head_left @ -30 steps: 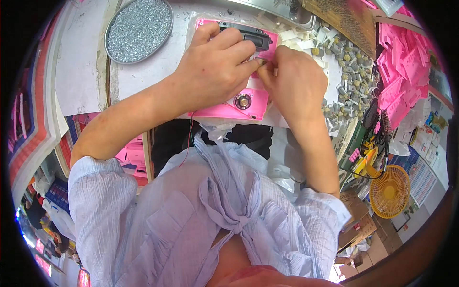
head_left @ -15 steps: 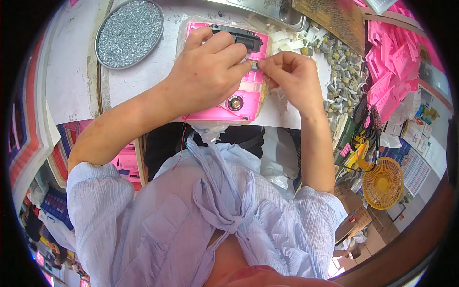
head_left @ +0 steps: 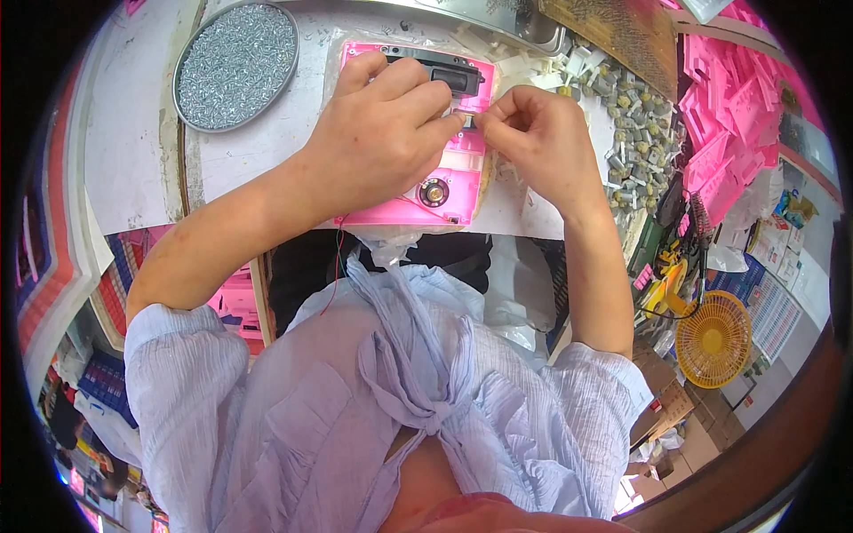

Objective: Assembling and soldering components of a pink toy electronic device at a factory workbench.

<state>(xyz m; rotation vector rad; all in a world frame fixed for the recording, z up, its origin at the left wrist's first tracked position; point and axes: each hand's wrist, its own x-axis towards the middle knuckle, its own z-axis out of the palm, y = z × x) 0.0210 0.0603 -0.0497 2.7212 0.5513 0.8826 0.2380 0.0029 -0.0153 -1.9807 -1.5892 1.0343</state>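
Note:
A pink plastic casing (head_left: 404, 214) lies open on the worktable in front of me. My left hand (head_left: 378, 129) rests over its left side, fingers curled round it and the thumb tip by a small slot part (head_left: 468, 121). From the right, my right hand (head_left: 542, 142) pinches thumb and forefinger together at that same part; what sits between the fingertips is too small to name. A black strip with a rectangular window (head_left: 458, 81) spans the casing's far end. Closer to me is a round speaker (head_left: 433, 193), with thin red and green wires hanging over the table edge.
A round metal dish (head_left: 238, 67) of small screws stands at the far left. Several small grey-and-white parts (head_left: 631, 147) are heaped right of my right hand, with pink plastic pieces (head_left: 733, 124) beyond. A yellow basket (head_left: 713, 339) is lower right, and a metal tray (head_left: 498, 19) lies behind.
The hands stay at the same spot on the casing. My right hand and wrist have shifted slightly, its fingertips still at the small part; the whole view has moved a little.

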